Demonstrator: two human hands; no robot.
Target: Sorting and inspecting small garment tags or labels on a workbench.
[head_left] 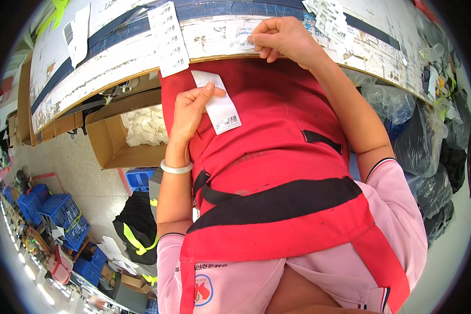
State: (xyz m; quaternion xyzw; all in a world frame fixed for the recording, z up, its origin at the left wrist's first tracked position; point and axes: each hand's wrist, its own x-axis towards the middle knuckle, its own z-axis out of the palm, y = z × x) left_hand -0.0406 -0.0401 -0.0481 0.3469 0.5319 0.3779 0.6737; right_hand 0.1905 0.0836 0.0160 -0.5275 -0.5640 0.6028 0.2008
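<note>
My left hand (192, 111) is closed on a strip of white barcode labels (222, 111), the thumb pressed over it. The strip hangs in front of the red apron (261, 104), mostly blank, with a printed label at its lower end. At the table's near edge, my right hand (283, 41) pinches thumb and forefinger at a small white barcode label (243, 44). That label blends into the white tabletop, so its outline is hard to make out. Between the hands, a longer sheet of barcode labels (168, 39) lies over the table edge.
The worn table (120, 68) carries more labels (329, 22) at the far right and a white strip (77, 36) at the left. Below it stands a cardboard box (107, 133) of white pieces. Clear plastic bags (416, 136) crowd the right; blue crates (65, 217) stand lower left.
</note>
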